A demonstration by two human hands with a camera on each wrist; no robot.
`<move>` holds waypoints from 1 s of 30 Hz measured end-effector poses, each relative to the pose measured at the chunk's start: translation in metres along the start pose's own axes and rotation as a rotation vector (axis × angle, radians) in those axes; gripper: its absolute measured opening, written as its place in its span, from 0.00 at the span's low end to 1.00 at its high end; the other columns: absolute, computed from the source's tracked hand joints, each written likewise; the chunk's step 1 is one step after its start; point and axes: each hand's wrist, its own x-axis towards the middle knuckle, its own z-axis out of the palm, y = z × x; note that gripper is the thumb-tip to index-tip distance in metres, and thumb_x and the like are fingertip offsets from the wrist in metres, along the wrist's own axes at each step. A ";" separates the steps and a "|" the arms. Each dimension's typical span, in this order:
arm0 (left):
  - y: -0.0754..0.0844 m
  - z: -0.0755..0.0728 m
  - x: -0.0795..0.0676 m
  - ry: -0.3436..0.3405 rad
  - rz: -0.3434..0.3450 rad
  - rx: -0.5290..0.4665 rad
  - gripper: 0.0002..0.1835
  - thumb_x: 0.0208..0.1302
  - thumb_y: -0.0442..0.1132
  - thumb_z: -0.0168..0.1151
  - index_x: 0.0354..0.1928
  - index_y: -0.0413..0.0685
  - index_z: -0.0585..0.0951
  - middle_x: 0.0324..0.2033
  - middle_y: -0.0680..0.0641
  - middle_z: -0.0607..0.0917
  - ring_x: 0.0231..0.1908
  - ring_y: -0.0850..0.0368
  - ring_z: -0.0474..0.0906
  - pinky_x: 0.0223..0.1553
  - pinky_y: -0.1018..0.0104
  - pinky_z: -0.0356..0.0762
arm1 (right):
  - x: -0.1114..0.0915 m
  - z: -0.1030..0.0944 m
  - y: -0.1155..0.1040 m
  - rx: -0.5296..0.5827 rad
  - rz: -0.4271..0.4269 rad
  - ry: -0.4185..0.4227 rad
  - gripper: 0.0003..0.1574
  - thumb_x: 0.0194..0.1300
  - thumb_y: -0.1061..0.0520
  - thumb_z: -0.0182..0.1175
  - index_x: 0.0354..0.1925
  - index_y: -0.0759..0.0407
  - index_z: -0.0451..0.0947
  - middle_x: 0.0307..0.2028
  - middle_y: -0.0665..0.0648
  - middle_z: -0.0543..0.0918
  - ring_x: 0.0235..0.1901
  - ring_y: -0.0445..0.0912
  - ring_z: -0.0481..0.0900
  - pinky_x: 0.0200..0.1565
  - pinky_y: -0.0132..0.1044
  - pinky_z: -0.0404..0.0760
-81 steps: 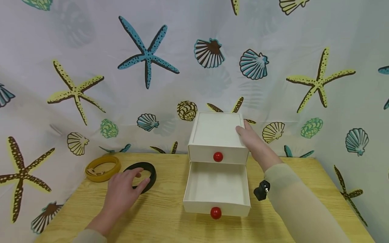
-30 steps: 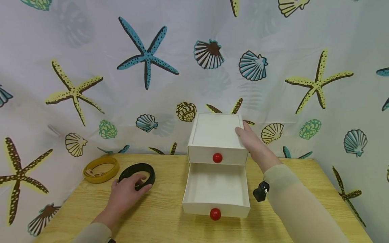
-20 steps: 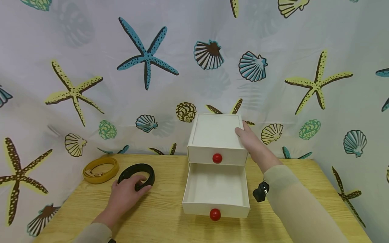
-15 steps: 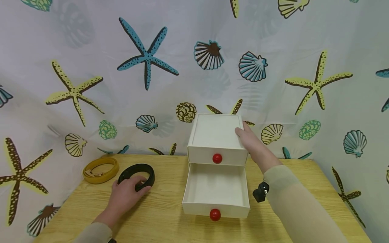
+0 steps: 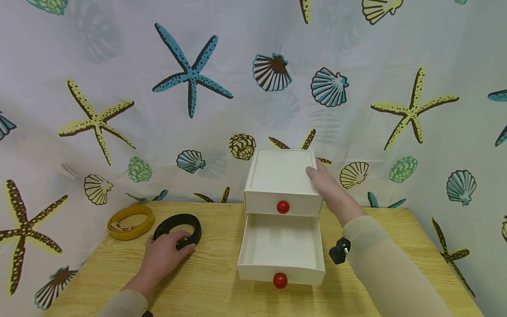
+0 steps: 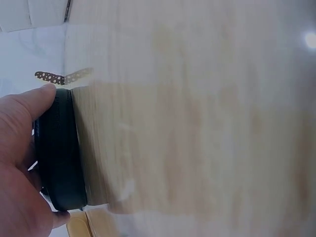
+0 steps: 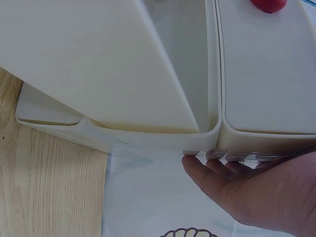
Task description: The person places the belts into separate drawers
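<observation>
Two grips in place. Left hand [image 5: 162, 252], lately hovering, now holds black coil [image 6: 59, 148] left of drawer box [image 5: 282, 169] — grasp seems settled, coil apparently still on desk [image 5: 218, 255]. Right hand [image 5: 328, 182] unchanged, gripping box's right top edge. Lower drawer [image 5: 257, 272] stays out.

No legible text, labels, numbers or signs.

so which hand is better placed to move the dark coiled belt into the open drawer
Left, probably: the left hand grips the dark coiled belt, on its own side of the open drawer. The right hand holds the white drawer unit and would likely have to let go and reach across.
</observation>
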 end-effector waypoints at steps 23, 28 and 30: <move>-0.003 0.003 0.002 0.045 0.032 0.046 0.18 0.71 0.48 0.78 0.58 0.52 0.90 0.52 0.44 0.93 0.57 0.31 0.85 0.63 0.11 0.54 | 0.002 0.001 -0.003 0.002 0.001 0.008 0.45 0.90 0.45 0.37 0.91 0.48 0.29 0.89 0.62 0.39 0.87 0.62 0.40 0.82 0.65 0.44; -0.001 0.000 0.001 0.070 0.037 0.046 0.18 0.72 0.48 0.78 0.59 0.50 0.90 0.52 0.44 0.93 0.57 0.32 0.85 0.63 0.12 0.57 | 0.001 0.001 -0.004 -0.003 0.011 0.007 0.45 0.90 0.45 0.37 0.91 0.47 0.28 0.89 0.62 0.38 0.87 0.62 0.40 0.82 0.65 0.44; -0.001 -0.001 0.001 0.083 0.043 0.044 0.19 0.72 0.47 0.78 0.59 0.48 0.90 0.53 0.43 0.93 0.57 0.32 0.86 0.62 0.12 0.58 | 0.000 0.002 -0.004 -0.003 0.011 0.003 0.45 0.90 0.45 0.36 0.91 0.48 0.28 0.89 0.62 0.37 0.87 0.62 0.39 0.82 0.65 0.43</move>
